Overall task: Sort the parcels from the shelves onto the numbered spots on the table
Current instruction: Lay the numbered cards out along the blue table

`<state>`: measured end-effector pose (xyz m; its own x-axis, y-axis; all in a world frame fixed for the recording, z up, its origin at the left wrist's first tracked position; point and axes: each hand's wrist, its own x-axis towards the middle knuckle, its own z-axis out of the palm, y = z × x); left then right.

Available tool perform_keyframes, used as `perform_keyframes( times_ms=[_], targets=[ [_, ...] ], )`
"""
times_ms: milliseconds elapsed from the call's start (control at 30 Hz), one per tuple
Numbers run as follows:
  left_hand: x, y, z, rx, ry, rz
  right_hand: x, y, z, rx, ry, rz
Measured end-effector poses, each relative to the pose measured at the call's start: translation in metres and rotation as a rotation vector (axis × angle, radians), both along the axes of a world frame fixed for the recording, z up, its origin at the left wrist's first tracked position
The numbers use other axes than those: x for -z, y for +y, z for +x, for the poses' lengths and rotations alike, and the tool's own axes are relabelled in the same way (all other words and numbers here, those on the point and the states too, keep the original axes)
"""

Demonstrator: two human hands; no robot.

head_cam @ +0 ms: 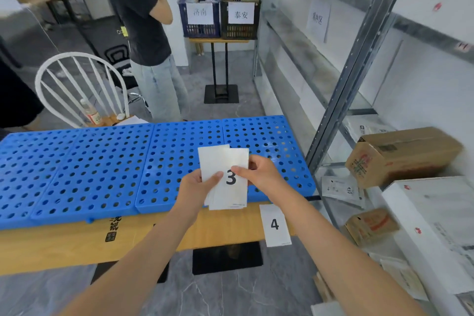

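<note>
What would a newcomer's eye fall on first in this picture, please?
The white card stack, a bold 3 on top, is held up at centre over the table's near edge. Behind it, blue perforated panels cover most of the tabletop. A card marked 4 hangs at the table's front edge, lower right.

The light is bright, even and diffuse, with only soft, faint shadows. The centre is sharp: the card marked 3 [230, 179] reads crisply against the blue perforated panels [102, 167]. The wide lens bows the panels' long edges and tilts the shelf upright [359, 72] steeply. The upper left corner is smeared with blur, the cardboard boxes [402, 154] at right are slightly soft, and the white shelf surfaces [423, 90] look washed out.
</note>
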<state>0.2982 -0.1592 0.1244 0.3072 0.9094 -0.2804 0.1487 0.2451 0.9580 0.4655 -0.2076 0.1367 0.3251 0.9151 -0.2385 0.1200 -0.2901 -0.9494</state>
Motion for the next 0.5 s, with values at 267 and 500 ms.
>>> perform_keyframes(
  times_ms=[267, 500],
  targets=[
    [0.001, 0.004, -0.035, -0.099, -0.029, -0.019, 0.004, 0.004, -0.034, 0.086, 0.001, -0.002],
    [0.017, 0.012, -0.074, -0.217, -0.043, -0.067, 0.007, 0.01, -0.04, 0.146, -0.021, -0.012]
  ],
)
